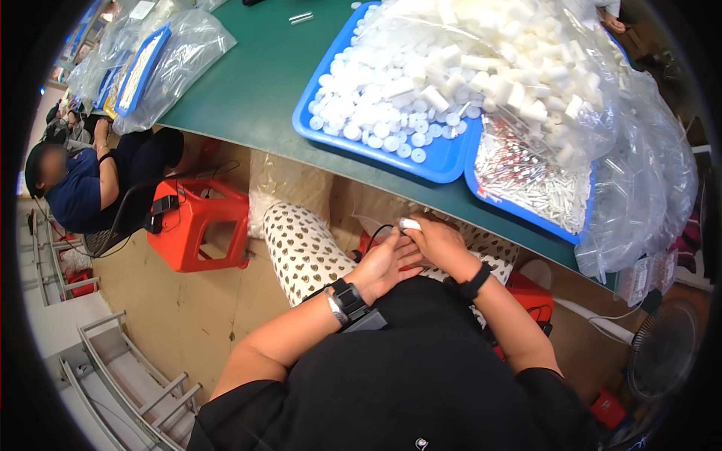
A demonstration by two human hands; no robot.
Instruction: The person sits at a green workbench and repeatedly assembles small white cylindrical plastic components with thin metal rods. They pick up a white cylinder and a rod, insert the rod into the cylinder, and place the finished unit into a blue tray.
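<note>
Green table (252, 90) gives passage at left; blue tray (445, 167) and plastic bag (635, 180) obstruct right.

Left hand (386, 266) palm up, right hand (442, 242) beside it, both forearms (295, 332) aslant inward

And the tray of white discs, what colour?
Blue; the tray shows best in the head view.

No legible lettering, just a small white mark (422, 443) on the black shirt (421, 376).
</note>
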